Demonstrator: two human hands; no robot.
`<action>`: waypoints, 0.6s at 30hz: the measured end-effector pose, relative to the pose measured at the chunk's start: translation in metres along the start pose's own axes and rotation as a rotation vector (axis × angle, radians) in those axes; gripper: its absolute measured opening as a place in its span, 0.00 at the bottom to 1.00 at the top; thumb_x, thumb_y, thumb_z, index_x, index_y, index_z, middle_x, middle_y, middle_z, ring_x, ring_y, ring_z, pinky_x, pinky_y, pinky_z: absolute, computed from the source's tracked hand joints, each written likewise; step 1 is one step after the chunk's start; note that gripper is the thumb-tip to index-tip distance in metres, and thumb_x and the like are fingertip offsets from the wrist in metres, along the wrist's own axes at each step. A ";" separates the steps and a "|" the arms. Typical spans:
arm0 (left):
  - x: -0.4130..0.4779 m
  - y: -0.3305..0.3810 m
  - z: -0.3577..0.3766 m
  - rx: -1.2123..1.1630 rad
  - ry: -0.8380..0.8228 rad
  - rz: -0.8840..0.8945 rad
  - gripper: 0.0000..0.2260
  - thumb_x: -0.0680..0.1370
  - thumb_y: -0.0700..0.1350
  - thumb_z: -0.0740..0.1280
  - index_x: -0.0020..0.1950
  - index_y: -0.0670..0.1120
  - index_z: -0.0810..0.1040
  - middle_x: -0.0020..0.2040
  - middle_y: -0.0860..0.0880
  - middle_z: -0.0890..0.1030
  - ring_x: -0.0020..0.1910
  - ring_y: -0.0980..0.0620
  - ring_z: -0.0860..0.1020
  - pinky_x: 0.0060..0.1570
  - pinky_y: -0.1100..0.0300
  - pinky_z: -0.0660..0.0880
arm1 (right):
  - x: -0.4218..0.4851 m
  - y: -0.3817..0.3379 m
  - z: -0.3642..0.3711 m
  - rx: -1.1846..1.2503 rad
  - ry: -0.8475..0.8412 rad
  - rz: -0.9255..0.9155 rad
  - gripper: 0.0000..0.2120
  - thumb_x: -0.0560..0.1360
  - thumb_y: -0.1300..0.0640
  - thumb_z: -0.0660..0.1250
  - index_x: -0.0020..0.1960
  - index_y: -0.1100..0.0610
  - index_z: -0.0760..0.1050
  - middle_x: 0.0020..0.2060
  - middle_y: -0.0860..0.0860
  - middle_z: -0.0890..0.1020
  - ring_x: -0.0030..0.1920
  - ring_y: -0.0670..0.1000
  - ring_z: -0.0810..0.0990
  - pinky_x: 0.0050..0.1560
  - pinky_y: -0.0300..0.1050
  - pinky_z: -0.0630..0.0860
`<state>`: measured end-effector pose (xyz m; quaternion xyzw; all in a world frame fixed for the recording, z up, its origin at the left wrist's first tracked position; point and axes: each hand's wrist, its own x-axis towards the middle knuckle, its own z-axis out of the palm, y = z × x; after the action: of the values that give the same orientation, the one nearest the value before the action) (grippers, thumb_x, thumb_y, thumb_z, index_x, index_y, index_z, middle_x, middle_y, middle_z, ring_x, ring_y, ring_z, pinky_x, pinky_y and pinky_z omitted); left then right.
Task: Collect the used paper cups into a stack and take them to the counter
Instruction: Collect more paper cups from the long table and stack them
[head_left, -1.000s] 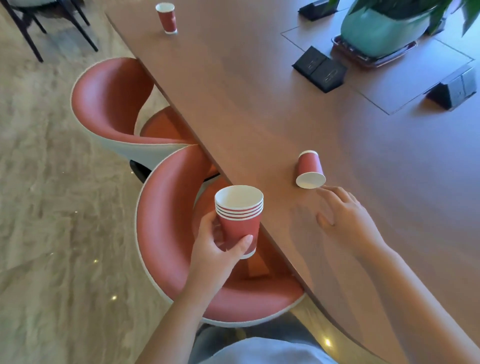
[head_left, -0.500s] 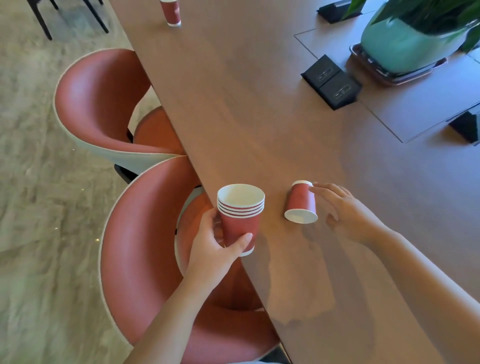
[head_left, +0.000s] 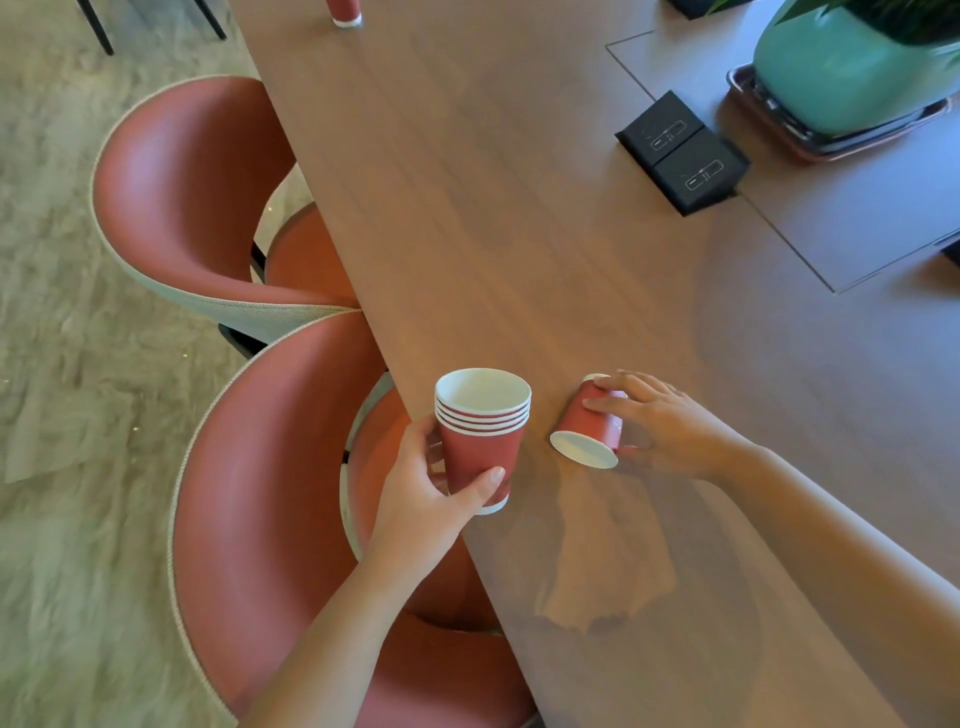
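My left hand (head_left: 421, 493) grips an upright stack of several red paper cups (head_left: 482, 431) with white rims, held at the near edge of the wooden table (head_left: 519, 208). Just to its right a single red cup (head_left: 589, 428) lies on its side on the table, mouth toward me. My right hand (head_left: 660, 423) closes round this cup, fingers over its top and base end, thumb under its far side. Another red cup (head_left: 345, 13) stands at the table's far edge, cut off by the frame.
Two red shell chairs (head_left: 249, 493) (head_left: 176, 192) are tucked in along the table's left edge. Black socket boxes (head_left: 680, 150) and a teal planter on a tray (head_left: 852, 78) sit at the far right. Beige floor lies to the left.
My right hand has reached forward from beside the fallen cup and now closes round it. The view has moved closer to the table; the left hand keeps holding the stack.
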<state>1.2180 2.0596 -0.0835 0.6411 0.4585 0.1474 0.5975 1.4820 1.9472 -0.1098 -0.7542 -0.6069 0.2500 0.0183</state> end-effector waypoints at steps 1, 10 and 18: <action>0.001 0.000 0.001 0.010 -0.002 0.004 0.33 0.60 0.57 0.75 0.63 0.53 0.69 0.56 0.56 0.79 0.53 0.58 0.79 0.51 0.56 0.79 | 0.001 0.001 0.002 -0.024 0.015 -0.011 0.31 0.68 0.45 0.69 0.68 0.44 0.62 0.69 0.46 0.63 0.71 0.50 0.57 0.69 0.48 0.56; 0.000 0.000 0.003 0.035 -0.006 0.003 0.30 0.62 0.54 0.76 0.61 0.54 0.69 0.56 0.56 0.79 0.54 0.56 0.79 0.50 0.60 0.78 | 0.011 -0.006 0.018 -0.021 0.086 0.000 0.34 0.65 0.41 0.70 0.67 0.46 0.63 0.62 0.45 0.71 0.65 0.49 0.66 0.66 0.46 0.59; -0.006 0.002 0.004 0.043 0.006 0.012 0.29 0.64 0.52 0.77 0.62 0.55 0.69 0.56 0.57 0.78 0.54 0.54 0.79 0.51 0.57 0.79 | 0.008 -0.016 0.035 0.184 0.109 0.165 0.32 0.64 0.44 0.72 0.64 0.51 0.65 0.54 0.49 0.73 0.56 0.51 0.72 0.54 0.47 0.71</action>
<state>1.2183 2.0529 -0.0806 0.6563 0.4595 0.1432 0.5810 1.4544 1.9490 -0.1376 -0.8091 -0.5155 0.2640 0.0997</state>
